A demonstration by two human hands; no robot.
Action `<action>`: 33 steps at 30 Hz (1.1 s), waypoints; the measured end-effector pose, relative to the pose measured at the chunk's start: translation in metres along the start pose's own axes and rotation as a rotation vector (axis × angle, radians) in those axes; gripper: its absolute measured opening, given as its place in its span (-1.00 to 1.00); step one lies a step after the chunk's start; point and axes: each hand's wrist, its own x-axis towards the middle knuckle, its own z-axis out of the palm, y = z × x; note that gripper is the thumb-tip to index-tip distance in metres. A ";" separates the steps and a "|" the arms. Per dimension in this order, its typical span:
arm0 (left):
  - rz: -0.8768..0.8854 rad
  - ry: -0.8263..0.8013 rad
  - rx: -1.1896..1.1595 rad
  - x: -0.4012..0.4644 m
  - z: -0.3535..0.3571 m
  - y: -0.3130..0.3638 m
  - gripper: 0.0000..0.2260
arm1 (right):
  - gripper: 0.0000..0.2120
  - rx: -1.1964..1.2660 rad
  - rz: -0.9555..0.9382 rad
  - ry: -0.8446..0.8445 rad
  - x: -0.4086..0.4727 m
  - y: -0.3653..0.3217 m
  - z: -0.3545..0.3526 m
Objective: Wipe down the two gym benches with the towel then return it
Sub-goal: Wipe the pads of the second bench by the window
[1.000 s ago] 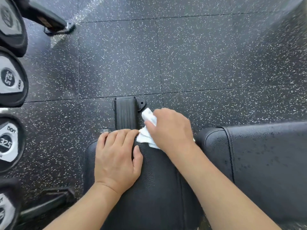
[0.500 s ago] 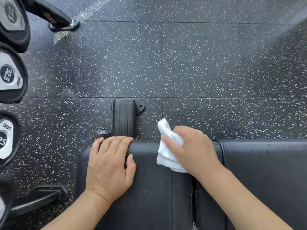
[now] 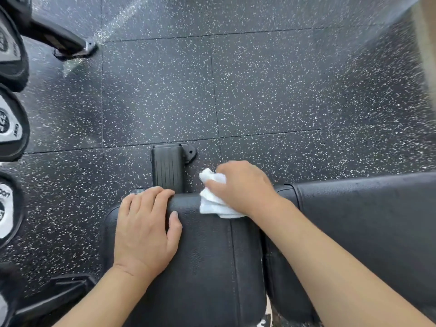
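Observation:
A black padded bench seat (image 3: pixel 207 256) fills the lower middle, and a longer black pad (image 3: pixel 365 220) adjoins it on the right across a narrow gap. My right hand (image 3: pixel 243 187) grips a bunched white towel (image 3: pixel 211 200) against the seat's far edge. Flat on the seat's far left part lies my left hand (image 3: pixel 146 227), its fingertips reaching over the edge.
A ribbed black bench foot (image 3: pixel 168 169) juts out onto the speckled rubber floor (image 3: pixel 271 90) beyond the seat. Several dumbbell heads (image 3: pixel 11 123) line the left edge on a rack, with a rack leg (image 3: pixel 63 42) at top left. A black frame bar (image 3: pixel 54 296) lies at lower left.
My right hand slid the towel from the seat's far edge rightward and nearer, then back to the far edge beside the bench foot. My left hand stayed on the seat.

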 end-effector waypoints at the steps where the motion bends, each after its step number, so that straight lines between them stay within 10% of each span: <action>1: -0.037 -0.017 0.019 -0.001 -0.002 0.002 -0.53 | -0.55 0.009 0.029 -0.003 -0.005 0.011 -0.005; 16: -0.575 0.055 -0.474 -0.089 0.004 -0.037 -0.26 | -0.69 -0.103 -0.220 -0.169 0.045 -0.177 0.067; 26: -0.547 0.113 -0.531 -0.092 0.010 -0.044 -0.28 | -0.41 -0.043 0.148 -0.047 -0.011 -0.030 -0.016; 33: -0.630 0.143 -0.604 -0.092 0.012 -0.047 -0.31 | -0.48 -0.149 -0.057 0.011 0.013 -0.123 0.038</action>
